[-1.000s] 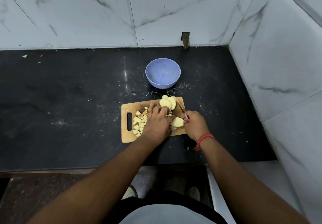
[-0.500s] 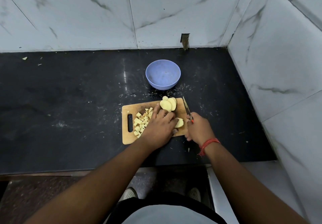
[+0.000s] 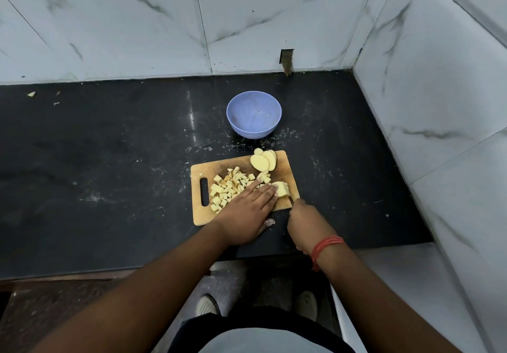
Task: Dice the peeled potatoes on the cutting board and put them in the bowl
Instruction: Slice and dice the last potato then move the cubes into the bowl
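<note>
Left hand (image 3: 248, 204) flat, fingers extended, pinning potato piece (image 3: 282, 189) at cutting board (image 3: 201, 217) 3 o'clock edge. Right hand (image 3: 304, 222) clenched on knife (image 3: 290, 198), blade mostly hidden. Diced cubes (image 3: 229, 189) at board centre; uncut slices (image 3: 264, 160) at 12 o'clock. Bowl (image 3: 253, 114) beyond, empty. Judgement: potato firm, wet, slippery; cubes light, best scooped together.

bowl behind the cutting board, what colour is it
The bowl is pale lavender-blue, seen clearly in the head view.
</note>
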Demonstrator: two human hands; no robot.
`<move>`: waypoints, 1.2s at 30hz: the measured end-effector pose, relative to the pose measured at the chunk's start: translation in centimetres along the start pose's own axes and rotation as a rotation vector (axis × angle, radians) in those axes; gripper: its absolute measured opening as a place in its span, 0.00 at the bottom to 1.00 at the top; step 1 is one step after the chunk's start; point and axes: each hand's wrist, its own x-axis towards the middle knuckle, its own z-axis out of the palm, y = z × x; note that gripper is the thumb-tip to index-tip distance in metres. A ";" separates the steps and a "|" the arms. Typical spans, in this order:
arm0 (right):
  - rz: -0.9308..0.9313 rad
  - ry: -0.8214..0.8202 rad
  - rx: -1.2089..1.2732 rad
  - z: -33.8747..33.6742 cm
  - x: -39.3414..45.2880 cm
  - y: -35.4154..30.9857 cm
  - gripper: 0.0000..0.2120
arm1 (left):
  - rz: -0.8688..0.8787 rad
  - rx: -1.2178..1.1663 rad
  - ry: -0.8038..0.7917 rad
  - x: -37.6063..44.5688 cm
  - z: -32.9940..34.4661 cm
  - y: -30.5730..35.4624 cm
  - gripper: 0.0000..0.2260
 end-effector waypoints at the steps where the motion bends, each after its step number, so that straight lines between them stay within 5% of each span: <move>1: 0.016 -0.012 -0.015 0.0 -0.1 -0.2 0.16 | 0.010 0.000 -0.008 0.1 -0.1 -0.1 0.30; 10: 0.263 -0.342 0.086 -1.7 2.1 -4.2 0.26 | 0.070 0.032 -0.084 0.7 -0.8 -0.7 0.31; 14: 0.313 -0.250 0.011 1.4 0.6 -2.2 0.23 | 0.064 0.055 -0.104 0.7 -0.5 -0.6 0.31; 21: 0.129 0.008 0.108 2.1 -1.9 0.2 0.08 | 0.023 0.035 -0.076 0.0 -0.4 -0.5 0.30; 28: 0.215 -0.161 0.125 -0.4 0.2 -3.1 0.21 | -0.023 0.046 -0.077 -0.4 -0.2 -1.0 0.27; 33: 0.036 -0.125 0.063 0.3 1.3 -3.8 0.19 | -0.014 0.069 -0.069 -0.2 0.1 -0.6 0.29; 36: 0.248 -0.232 0.134 1.0 1.8 -4.2 0.20 | -0.021 0.061 -0.058 -0.2 0.1 -0.5 0.29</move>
